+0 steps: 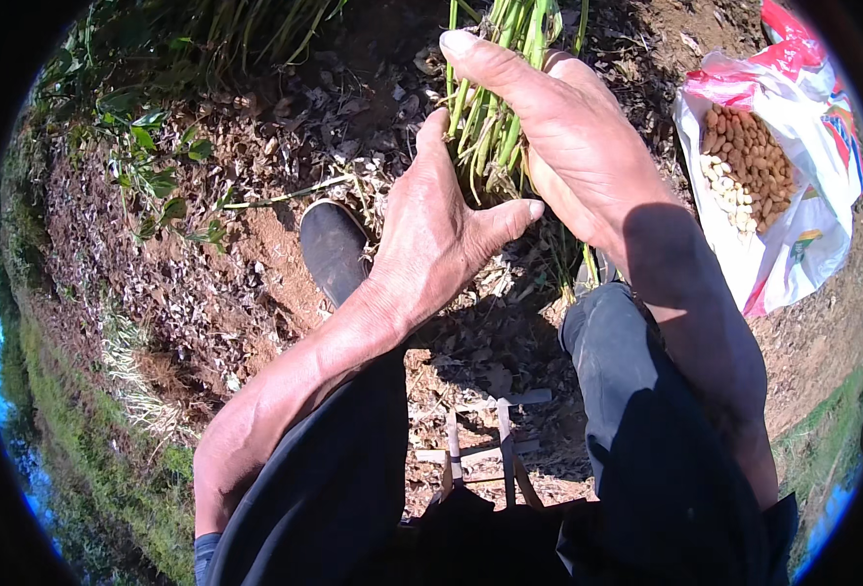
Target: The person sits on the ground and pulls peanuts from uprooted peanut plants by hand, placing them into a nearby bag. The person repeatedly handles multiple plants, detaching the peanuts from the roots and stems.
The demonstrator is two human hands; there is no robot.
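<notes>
A bundle of green plant stems (501, 117), likely peanut plants, hangs in front of me at the top, with its stubby brownish ends pointing toward me. Across it lies the thumb of my right hand (570, 132), whose fingers wrap behind the bundle and hold it. My left hand (431, 220) is at the lower end of the stems. Its index finger lies along their left side and its thumb is spread out to the right. The remaining left fingers are hidden, so whether they grip anything is unclear.
To the right, a white and red woven plastic sack (805, 256) stands with its mouth open, holding unshelled peanuts (750, 168). Leafy plants (160, 168) lie at left on soil with dry leaves. A dark shoe (332, 245) and a low stool frame (504, 447) are below my hands.
</notes>
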